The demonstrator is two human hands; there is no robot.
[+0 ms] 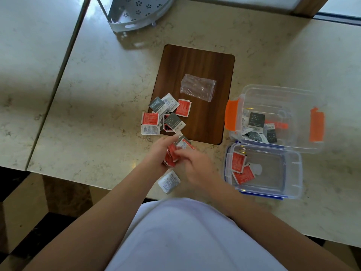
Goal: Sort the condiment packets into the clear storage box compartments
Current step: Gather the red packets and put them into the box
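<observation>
A loose pile of red, grey and white condiment packets point(166, 114) lies at the near left corner of a dark wooden board point(205, 65). My left hand point(159, 151) grips a bunch of packets point(172, 155), mostly red. My right hand point(195, 167) pinches at that bunch from the right. One white packet point(169, 181) lies near the table edge below my hands. To the right stands a clear box with orange clips point(283, 90) holding grey packets point(256, 120). In front of it a clear blue-rimmed lid or tray point(293, 173) holds two red packets point(240, 169).
An empty clear plastic bag point(198, 87) lies on the board. A grey perforated metal rack point(134, 12) stands at the back of the marble table point(97, 114). The table's near edge runs just below my hands; a second tabletop point(29, 55) adjoins on the left.
</observation>
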